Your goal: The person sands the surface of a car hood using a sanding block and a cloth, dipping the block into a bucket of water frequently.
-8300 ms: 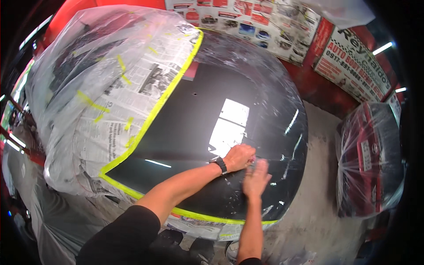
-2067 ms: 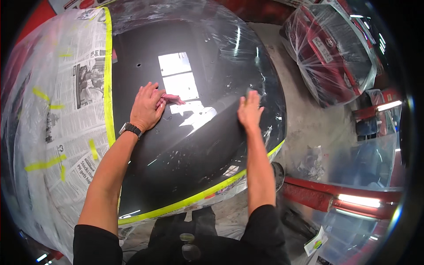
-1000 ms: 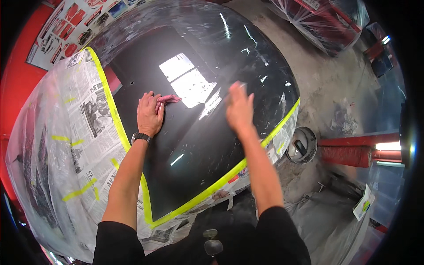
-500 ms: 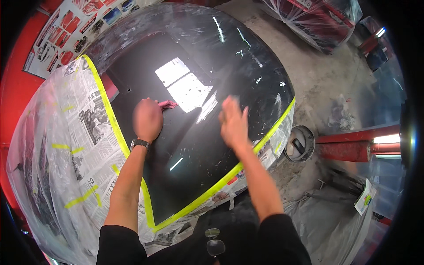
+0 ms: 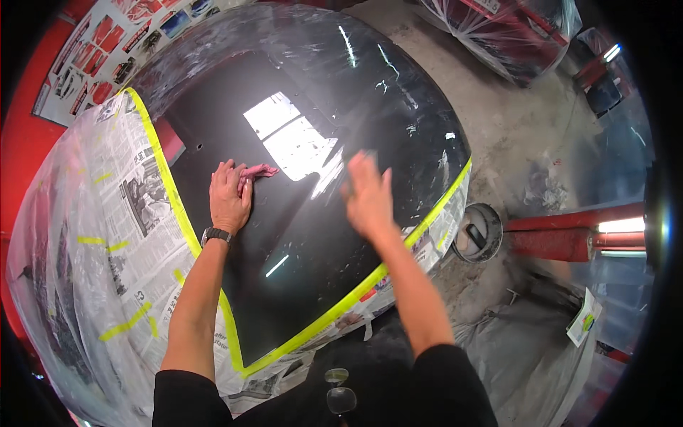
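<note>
A glossy black car panel [image 5: 284,235] fills the middle of the view, with a bright window reflection across it. On its left part rests my left hand [image 5: 229,199], a watch at the wrist. A crumpled pink cloth [image 5: 258,171] is held between its thumb and fingers and sticks out to the right. My right hand [image 5: 370,199] is over the panel's right half, smeared by motion. Its fingers point away from me, the thumb stands apart, and whatever may lie under them is hidden. Yellow masking tape [image 5: 313,337] borders the panel's left and near right edges.
Newspaper [image 5: 146,192] and clear plastic sheeting [image 5: 53,235] cover the area left of the tape. A bucket [image 5: 491,250] with a dark-handled thing inside stands on the floor at right. Beyond it lies a red metal beam [image 5: 551,242]. Another plastic-wrapped red vehicle part [image 5: 498,35] is at the far right.
The whole view has shifted slightly. My right hand has moved a little left over the panel. My left hand stays in about the same place with the pink cloth.
</note>
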A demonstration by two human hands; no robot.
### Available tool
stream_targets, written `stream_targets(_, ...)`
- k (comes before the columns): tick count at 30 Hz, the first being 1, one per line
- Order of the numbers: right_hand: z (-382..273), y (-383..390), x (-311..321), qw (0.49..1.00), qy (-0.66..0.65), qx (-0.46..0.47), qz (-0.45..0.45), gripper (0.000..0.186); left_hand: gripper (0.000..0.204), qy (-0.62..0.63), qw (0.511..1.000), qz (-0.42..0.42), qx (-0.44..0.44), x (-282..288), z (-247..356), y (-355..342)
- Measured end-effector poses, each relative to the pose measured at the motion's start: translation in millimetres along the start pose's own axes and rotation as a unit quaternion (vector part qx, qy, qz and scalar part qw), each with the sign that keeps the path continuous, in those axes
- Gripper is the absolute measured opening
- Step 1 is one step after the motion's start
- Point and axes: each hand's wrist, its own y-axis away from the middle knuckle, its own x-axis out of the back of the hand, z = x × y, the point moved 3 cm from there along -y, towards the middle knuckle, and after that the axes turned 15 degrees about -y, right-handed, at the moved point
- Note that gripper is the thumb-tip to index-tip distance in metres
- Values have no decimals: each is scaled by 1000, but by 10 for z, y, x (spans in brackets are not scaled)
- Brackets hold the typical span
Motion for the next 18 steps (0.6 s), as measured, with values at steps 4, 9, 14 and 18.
stream_targets(4,197,68,165,995,-3,84,-50,61,35,0,1000,-11,-2,25,66,-29)
stream_targets(9,1437,-1261,807,993,4,-110,32,55,34,26,1000,-7,-11,-21,347,-173)
stream_targets(14,267,-654,-11,996,60,-33,-63,63,35,10,1000,-19,12,-10,57,-20)
stream_targets(18,-695,784,-97,986,-5,122,-111,71,36,24,1000,-10,13,-2,75,-57)
